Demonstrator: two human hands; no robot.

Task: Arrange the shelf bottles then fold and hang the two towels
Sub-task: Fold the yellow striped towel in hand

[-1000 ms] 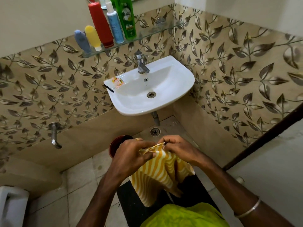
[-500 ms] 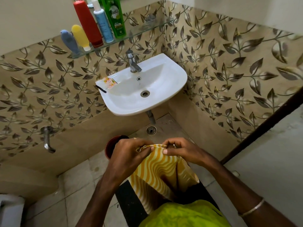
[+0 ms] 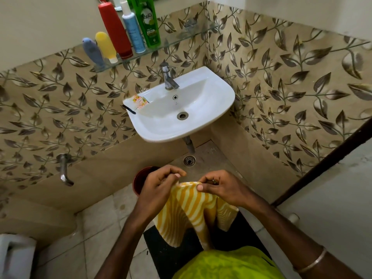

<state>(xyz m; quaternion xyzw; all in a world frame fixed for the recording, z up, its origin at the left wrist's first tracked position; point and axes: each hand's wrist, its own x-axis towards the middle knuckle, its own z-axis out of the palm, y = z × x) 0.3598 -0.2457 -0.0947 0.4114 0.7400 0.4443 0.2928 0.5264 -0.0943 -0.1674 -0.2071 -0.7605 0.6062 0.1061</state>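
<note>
Both hands low near body, pinching top edge of striped towel (image 3: 193, 210): left hand (image 3: 159, 188) grips one corner, right hand (image 3: 219, 188) other, so cloth hangs free for folding. Bottles (image 3: 128, 31) upright in row on far shelf (image 3: 181, 37), above sink (image 3: 225, 101)

Silver bangle (image 3: 311, 264), lime-green garment (image 3: 225, 264)

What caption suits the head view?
Both hands hold a yellow striped towel before the sink.
</note>
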